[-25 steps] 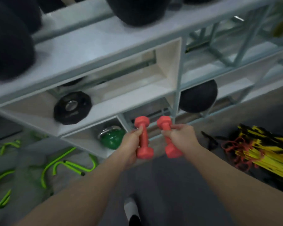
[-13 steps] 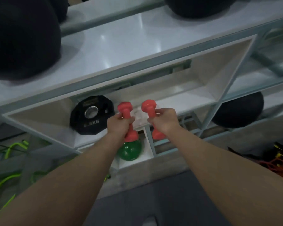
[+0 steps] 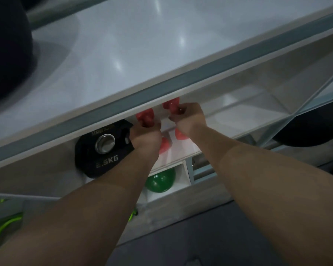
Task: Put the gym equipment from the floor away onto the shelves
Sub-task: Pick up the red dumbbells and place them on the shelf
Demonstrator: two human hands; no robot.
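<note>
Each of my hands grips a small red dumbbell inside the middle shelf compartment. My left hand (image 3: 145, 138) holds the left red dumbbell (image 3: 145, 117) by its handle, right beside a black 2.5 kg weight plate (image 3: 102, 150). My right hand (image 3: 188, 120) holds the right red dumbbell (image 3: 171, 106), whose upper end is partly hidden behind the front edge of the shelf above. Both dumbbells are over the white shelf board (image 3: 238, 120); whether they touch it I cannot tell.
A green ball (image 3: 160, 181) sits in the compartment below. Large black balls lie on the top shelf at the left (image 3: 6, 50) and in a compartment at the right (image 3: 311, 131). Green hoops (image 3: 2, 229) lie on the floor at the lower left.
Both hands have carried the red dumbbells up from in front of the lower shelves and into the middle compartment beside the weight plate. The camera has come much closer to the shelf.
</note>
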